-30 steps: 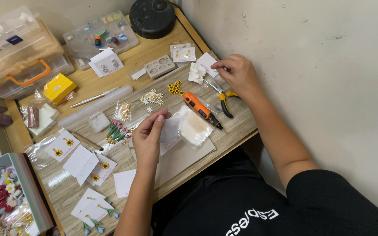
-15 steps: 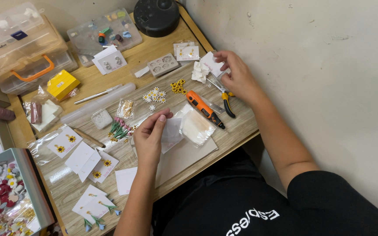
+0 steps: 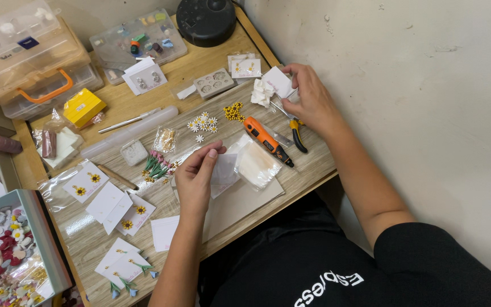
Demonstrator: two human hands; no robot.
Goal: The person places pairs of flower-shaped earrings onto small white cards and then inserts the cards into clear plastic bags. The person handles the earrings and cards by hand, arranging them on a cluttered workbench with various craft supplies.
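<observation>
The left hand (image 3: pixel 195 181) pinches a small clear bag (image 3: pixel 224 169) near the tabletop's (image 3: pixel 308 165) front edge. The right hand's (image 3: pixel 309 98) grip closes on a small white card (image 3: pixel 278 81) by the right edge. Best steady the bag mouth open before bringing the card across.

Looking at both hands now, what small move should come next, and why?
Probably the right hand should carry the small white card back toward the left hand. The right hand pinches the card at the far side of the table, while the left holds a small clear bag near the body. The two things are apart, so bringing them together seems the likely step.
</observation>
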